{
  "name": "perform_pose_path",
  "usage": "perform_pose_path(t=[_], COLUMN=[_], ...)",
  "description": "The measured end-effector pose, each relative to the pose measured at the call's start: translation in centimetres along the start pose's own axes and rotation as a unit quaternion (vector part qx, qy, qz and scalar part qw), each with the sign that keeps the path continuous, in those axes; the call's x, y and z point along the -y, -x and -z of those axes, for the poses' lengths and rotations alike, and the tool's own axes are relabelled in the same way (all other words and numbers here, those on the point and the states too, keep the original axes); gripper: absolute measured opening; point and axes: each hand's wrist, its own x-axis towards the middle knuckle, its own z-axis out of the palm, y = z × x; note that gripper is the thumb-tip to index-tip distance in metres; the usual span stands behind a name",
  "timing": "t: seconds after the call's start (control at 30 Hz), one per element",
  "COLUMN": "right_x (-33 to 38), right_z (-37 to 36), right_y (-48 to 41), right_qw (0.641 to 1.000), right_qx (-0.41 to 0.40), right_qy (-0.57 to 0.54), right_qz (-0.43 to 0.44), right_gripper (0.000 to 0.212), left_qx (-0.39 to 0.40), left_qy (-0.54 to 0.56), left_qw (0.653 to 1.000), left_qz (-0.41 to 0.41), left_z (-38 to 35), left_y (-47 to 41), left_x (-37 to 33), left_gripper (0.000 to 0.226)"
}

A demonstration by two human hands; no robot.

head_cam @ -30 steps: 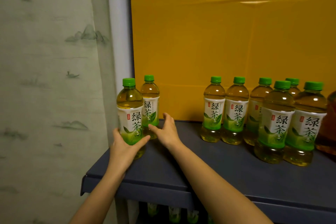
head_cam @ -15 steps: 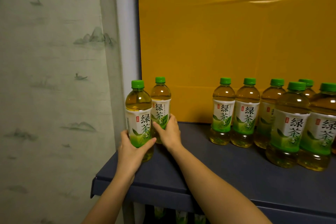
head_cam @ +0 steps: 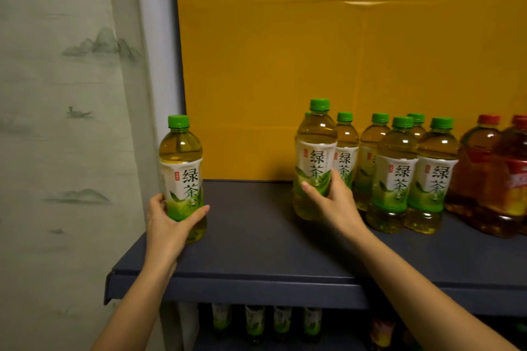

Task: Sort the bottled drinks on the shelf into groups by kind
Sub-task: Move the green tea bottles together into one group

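Observation:
One green tea bottle (head_cam: pixel 181 168) with a green cap stands at the left end of the dark blue shelf (head_cam: pixel 251 236); my left hand (head_cam: pixel 171 222) is wrapped around its lower half. My right hand (head_cam: pixel 330 202) grips a second green tea bottle (head_cam: pixel 315 151) at the left edge of a cluster of several green tea bottles (head_cam: pixel 399 168) on the right. I cannot tell whether that bottle touches the shelf. Further right stand two red-capped bottles of amber drink (head_cam: pixel 493 177).
A yellow back panel (head_cam: pixel 342 51) closes the shelf behind. A pale curtain (head_cam: pixel 62 122) hangs at the left. Below the shelf edge (head_cam: pixel 256 291), a lower level holds more bottles (head_cam: pixel 268 322). Bare shelf lies between the two held bottles.
My right hand has carried the rear left bottle across the shelf to the green tea cluster on the right. My left hand still holds the front left bottle. The view shifted right, showing the red-capped bottles.

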Motion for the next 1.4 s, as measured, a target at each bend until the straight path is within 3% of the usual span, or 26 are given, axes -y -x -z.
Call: perform_pose_path(t=[0.3,0.43,0.63,0.77,0.87,1.1,1.4], right_x=[-3.2,-3.5,-3.2,-2.7,-2.5,-2.0,-2.1], right_z=[3.8,3.7,3.6,3.5,3.5,3.5,3.5], right_y=[1.5,1.3,1.7,2.1,2.5,2.9,2.6], right_qw=[0.995,0.992,0.976,0.975,0.966,0.961,0.963], right_qx=[-0.061,-0.065,-0.124,-0.156,-0.175,-0.181,-0.187], right_qy=[0.072,0.102,0.178,0.152,0.192,0.206,0.19], right_qz=[-0.036,-0.025,-0.02,-0.038,-0.012,-0.027,-0.025], right_gripper=[0.05,0.051,0.057,0.059,0.057,0.057,0.059], left_qx=[0.035,0.079,0.139,0.172,0.181,0.212,0.238], left_qy=[0.035,0.051,0.057,0.084,0.097,0.058,0.041], left_qw=[0.999,0.996,0.989,0.981,0.979,0.974,0.968], left_qz=[0.0,-0.003,-0.013,-0.01,-0.014,-0.051,-0.076], left_z=[-0.2,-0.2,-2.6,-6.4,-9.5,-15.0,-17.0], left_y=[0.7,1.1,2.4,3.7,4.2,3.9,3.8], left_x=[-0.8,-1.5,-2.0,-2.9,-3.5,-4.5,-3.9], left_gripper=[0.063,0.049,0.046,0.05,0.052,0.053,0.064])
